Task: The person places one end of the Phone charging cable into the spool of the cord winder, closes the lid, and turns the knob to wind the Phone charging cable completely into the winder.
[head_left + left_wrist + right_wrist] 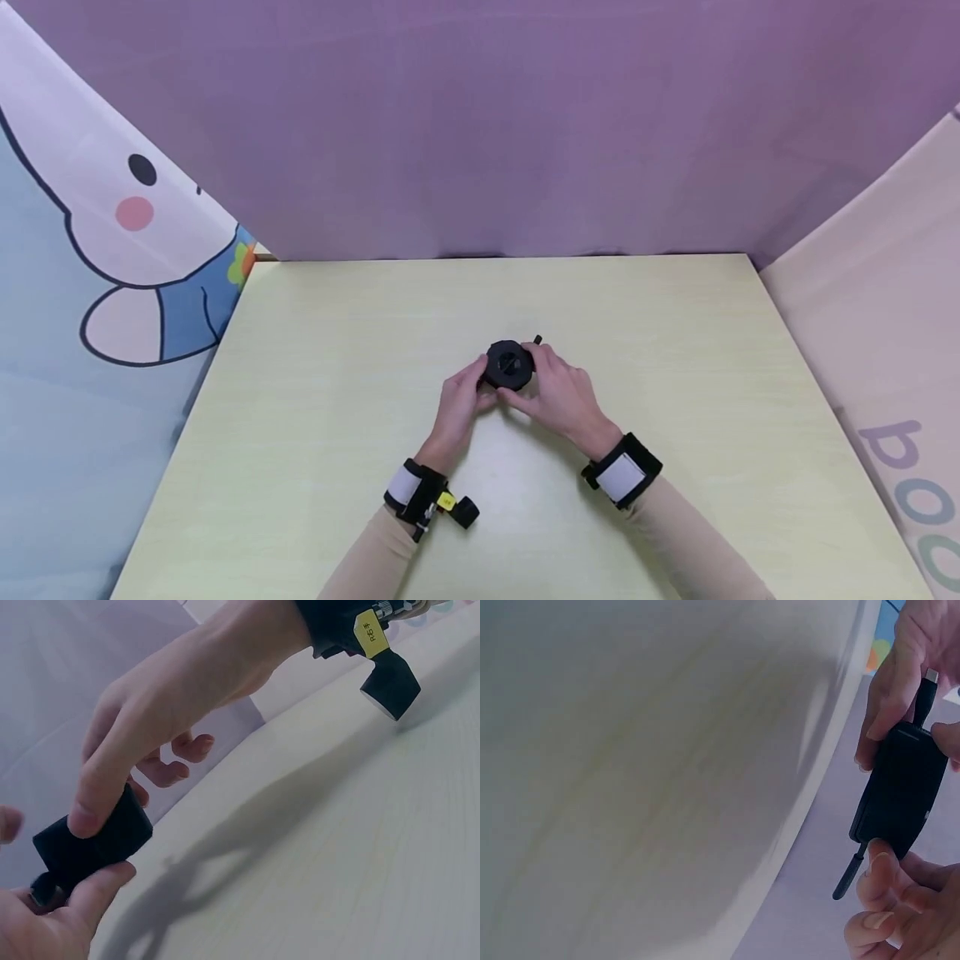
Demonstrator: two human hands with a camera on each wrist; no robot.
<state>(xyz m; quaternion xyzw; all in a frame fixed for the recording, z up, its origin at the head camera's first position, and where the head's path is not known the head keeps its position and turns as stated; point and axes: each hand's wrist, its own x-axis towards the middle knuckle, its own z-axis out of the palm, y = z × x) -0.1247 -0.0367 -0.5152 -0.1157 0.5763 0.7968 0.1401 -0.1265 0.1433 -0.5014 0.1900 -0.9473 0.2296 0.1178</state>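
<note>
A black retractable cable reel (509,365), many-sided with a round centre, is held between both hands above the table. My left hand (457,408) grips its left side; in the right wrist view a black plug (924,703) with a metal tip sticks out by the left fingers. My right hand (564,393) pinches the opposite side, thumb and fingers on the casing. Beside the right fingertips a second thin black plug end (845,879) juts out. In the left wrist view the right thumb lies across the casing (97,840), hiding part of it.
The pale wooden table (300,467) lies under both arms. A purple curtain (480,125) hangs behind it, with a cartoon-print cloth (90,417) at left and a pale lettered cloth (862,275) at right. Both wrists wear black straps; a small black camera (466,512) projects from the left one.
</note>
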